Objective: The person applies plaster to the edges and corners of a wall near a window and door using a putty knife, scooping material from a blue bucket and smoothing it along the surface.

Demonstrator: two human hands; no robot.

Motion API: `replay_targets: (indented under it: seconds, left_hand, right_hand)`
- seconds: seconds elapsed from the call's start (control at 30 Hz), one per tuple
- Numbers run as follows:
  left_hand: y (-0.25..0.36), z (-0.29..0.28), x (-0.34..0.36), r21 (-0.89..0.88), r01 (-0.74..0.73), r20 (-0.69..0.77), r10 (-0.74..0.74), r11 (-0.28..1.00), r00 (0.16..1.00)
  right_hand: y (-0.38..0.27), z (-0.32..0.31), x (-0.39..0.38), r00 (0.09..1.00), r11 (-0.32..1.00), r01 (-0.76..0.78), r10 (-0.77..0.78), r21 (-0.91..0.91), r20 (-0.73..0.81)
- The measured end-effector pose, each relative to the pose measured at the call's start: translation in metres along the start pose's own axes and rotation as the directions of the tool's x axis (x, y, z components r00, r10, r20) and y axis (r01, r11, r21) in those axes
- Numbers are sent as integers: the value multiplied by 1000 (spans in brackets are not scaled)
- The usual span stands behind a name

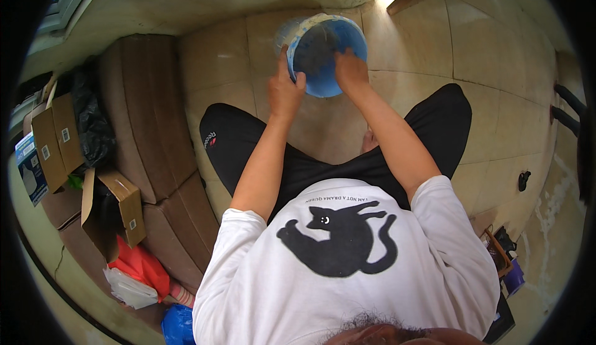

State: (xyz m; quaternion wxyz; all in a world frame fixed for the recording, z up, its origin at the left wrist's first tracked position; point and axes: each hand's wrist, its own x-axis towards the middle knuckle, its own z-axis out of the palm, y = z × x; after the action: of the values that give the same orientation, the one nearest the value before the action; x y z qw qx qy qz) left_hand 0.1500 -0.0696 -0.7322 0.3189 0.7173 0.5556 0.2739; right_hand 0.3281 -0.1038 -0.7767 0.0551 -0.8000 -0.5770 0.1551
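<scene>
A blue bucket [324, 86] with a pale, smeared rim is tipped so that its mouth faces me, over the tiled floor beyond my knees. Grey matter [315, 50] coats or lies on its inside; I cannot tell which. My left hand [286, 91] grips the rim on the left, thumb on the inner side and a finger stretched along the outside. Inside the mouth, toward the right, is my right hand [352, 73] with its fingers curled in. Whatever those fingers hold, if anything, is hidden.
A brown sofa [155, 115] runs along the left, bearing cardboard boxes [59, 135], a black plastic bag [93, 121] and a red bag [139, 265]. A blue bag [179, 325] lies at its near end. At the right stand a basket [496, 250] and a purple container [514, 276].
</scene>
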Motion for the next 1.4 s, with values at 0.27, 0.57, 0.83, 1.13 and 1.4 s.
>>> replay_targets:
  seconds: [0.27,0.57,0.83,1.13,1.4]
  left_hand:
    - [1,3,5,9,-27,-47,28,1000,999]
    - [0,5,4,-38,-59,-75,56,998,996]
    - [0,5,3,-12,-69,-70,68,998,995]
    - [4,0,1,16,-45,-48,45,999,998]
    - [3,-1,-2,-13,-44,-33,44,999,998]
  right_hand:
    - [0,2,-6,996,997,78,-78,7,43]
    - [-2,-13,0,995,991,97,-94,-90,37]
    - [4,23,-2,994,995,8,-19,101,108]
    - [-2,-5,-5,987,998,43,-50,48,155]
    - [0,-12,1,979,978,-123,92,166,183]
